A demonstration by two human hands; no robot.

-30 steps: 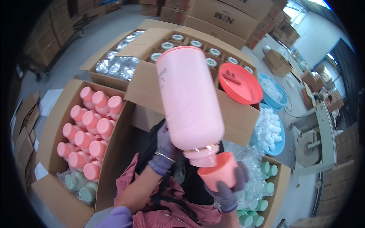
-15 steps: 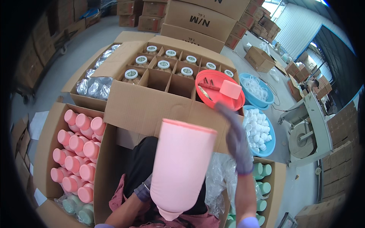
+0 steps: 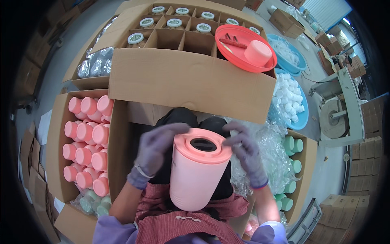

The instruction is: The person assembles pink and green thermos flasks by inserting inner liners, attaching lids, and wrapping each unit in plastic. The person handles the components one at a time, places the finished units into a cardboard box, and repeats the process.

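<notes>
A pink flask shell (image 3: pixel 199 179) stands between my thighs, leaning slightly. Its upper end carries a pink ring (image 3: pixel 185 148) around a dark round centre. My left hand (image 3: pixel 158 148), in a grey-purple glove, is at the ring's left side, fingers stretched over the far edge. Opposite it, my right hand (image 3: pixel 247 152), gloved too, has spread, bent fingers at the ring's right edge. Both hands are somewhat blurred, so firm contact is hard to see. Beyond them, a red tray (image 3: pixel 243 63) holds a pink cup (image 3: pixel 258 53) and several small dark pieces.
Left stands a carton (image 3: pixel 57 162) of pink flask shells (image 3: pixel 85 150); right, a carton (image 3: pixel 306 162) with green ones (image 3: pixel 296 166) and clear plastic bags (image 3: pixel 260 142). Ahead, a divided carton (image 3: pixel 187 77) holds white-topped jars (image 3: pixel 174 23). Blue basins (image 3: pixel 302 116) contain white caps (image 3: pixel 290 101) and rings.
My right hand has come from beside the tray to the flask shell. My left hand has risen from its side to the top. The shell now stands straighter, its ringed end showing. The view has tipped downward.
</notes>
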